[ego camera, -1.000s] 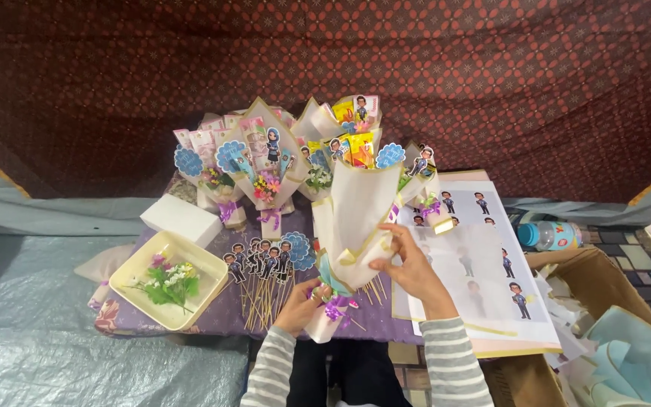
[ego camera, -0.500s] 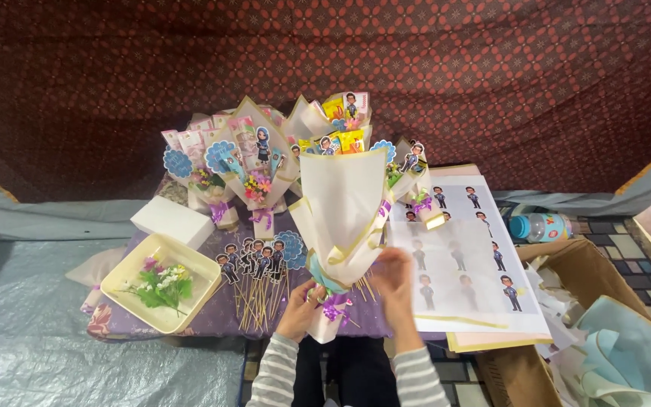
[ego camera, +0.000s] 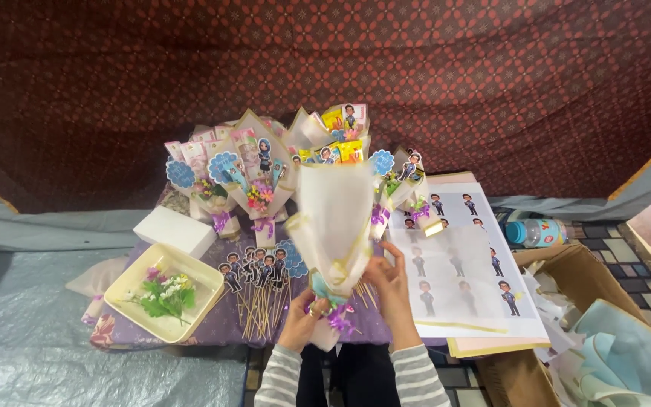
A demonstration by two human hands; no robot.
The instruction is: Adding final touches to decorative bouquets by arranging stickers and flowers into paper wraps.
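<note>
Two hands hold one small bouquet (ego camera: 334,226) upright over the near edge of a low table (ego camera: 220,320) draped in purple cloth. The left hand (ego camera: 300,322) is closed around the bottom of the wrap, just beside a purple ribbon bow (ego camera: 338,319) tied there. The right hand (ego camera: 390,285) presses flat-fingered against the wrap's right side, a little higher up. The wrap is cream paper with yellow ribbon trailing down its front.

Behind it stands a row of finished bouquets (ego camera: 265,169), each topped with little cartoon figure cutouts. A bunch of cutout figures on wooden sticks (ego camera: 259,286) lies on the cloth just left of the held bouquet. Further left sits a pale yellow tray (ego camera: 134,285) with artificial flowers in it, and a white block (ego camera: 174,230) behind that. To the right lie printed sheets of figures (ego camera: 461,279), a lying bottle (ego camera: 536,232) and a cardboard box (ego camera: 566,260)
</note>
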